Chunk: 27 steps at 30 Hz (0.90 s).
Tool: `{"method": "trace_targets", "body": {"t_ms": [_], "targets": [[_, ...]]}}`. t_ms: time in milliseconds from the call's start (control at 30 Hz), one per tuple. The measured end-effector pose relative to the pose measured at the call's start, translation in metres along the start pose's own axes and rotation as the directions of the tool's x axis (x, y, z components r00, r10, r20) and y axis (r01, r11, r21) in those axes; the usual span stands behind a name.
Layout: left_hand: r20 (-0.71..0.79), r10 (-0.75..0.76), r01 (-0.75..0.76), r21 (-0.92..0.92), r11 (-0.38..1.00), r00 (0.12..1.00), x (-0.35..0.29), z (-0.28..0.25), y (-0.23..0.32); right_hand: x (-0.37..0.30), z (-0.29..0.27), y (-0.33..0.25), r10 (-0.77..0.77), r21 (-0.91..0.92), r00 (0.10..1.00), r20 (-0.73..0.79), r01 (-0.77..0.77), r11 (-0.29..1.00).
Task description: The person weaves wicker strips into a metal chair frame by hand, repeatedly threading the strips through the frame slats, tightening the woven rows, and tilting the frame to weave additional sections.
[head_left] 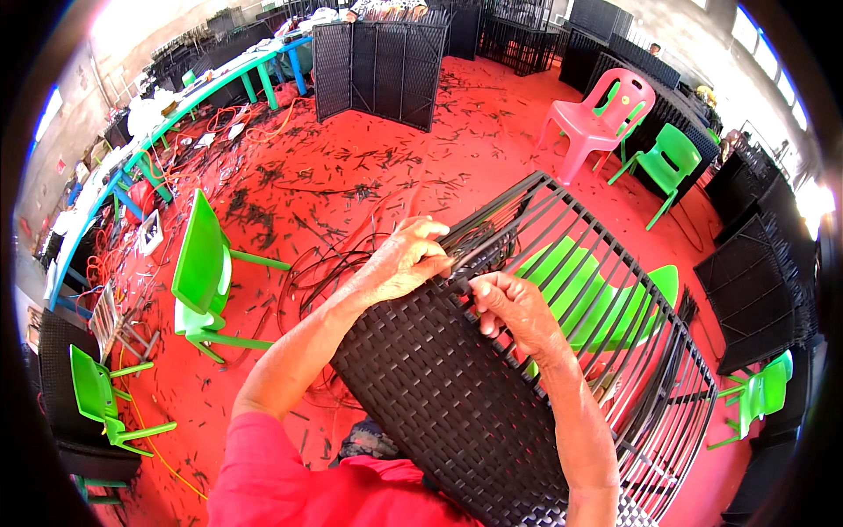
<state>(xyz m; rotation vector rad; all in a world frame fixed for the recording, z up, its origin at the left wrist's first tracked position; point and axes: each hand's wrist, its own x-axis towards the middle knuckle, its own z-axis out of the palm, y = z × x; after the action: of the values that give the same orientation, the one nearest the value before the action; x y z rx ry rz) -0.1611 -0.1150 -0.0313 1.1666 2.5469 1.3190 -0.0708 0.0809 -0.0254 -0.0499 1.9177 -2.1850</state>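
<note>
A dark slatted frame [606,237] slants across in front of me, its near part covered by black woven wicker [430,386]. At the upper left corner of the weave, my left hand [406,262] is closed, thumb and fingers pinching a black wicker strip by the frame's edge. Just to the right, my right hand [518,312] has its fingers curled together at the weave's last row, closed on the black strip there. The strip is partly hidden by my fingers. Beyond the bare slats a green plastic seat [571,290] shows through.
Loose black strands [329,272] lie coiled on the red floor [369,158], with many cut scraps. A green chair [202,272] stands left, a pink chair [597,114] far right. A long table [189,104] lines the left; a woven folding panel [382,70] stands at the back.
</note>
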Motion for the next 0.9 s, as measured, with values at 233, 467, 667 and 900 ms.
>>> {"method": "trace_targets", "body": {"t_ms": [233,467,667,900], "targets": [[0.000,0.046,-0.045,0.180,0.983,0.999,0.000,0.010,-0.011,0.002,0.007,0.011,-0.035,-0.199,0.991,-0.130,0.008,0.980],[0.148,0.057,-0.102,0.312,0.944,0.987,0.003,0.016,-0.018,0.012,0.009,0.021,-0.170,-0.503,0.958,-0.229,0.033,0.864],[0.162,-0.007,-0.008,0.088,0.996,0.987,0.008,0.006,-0.027,0.017,0.016,0.014,-0.081,-0.448,0.964,-0.253,-0.043,0.893],[-0.225,-0.208,0.077,-0.482,0.873,0.952,0.010,-0.005,-0.023,0.016,0.018,-0.011,-0.183,-0.497,0.966,-0.181,0.071,0.865]]}}
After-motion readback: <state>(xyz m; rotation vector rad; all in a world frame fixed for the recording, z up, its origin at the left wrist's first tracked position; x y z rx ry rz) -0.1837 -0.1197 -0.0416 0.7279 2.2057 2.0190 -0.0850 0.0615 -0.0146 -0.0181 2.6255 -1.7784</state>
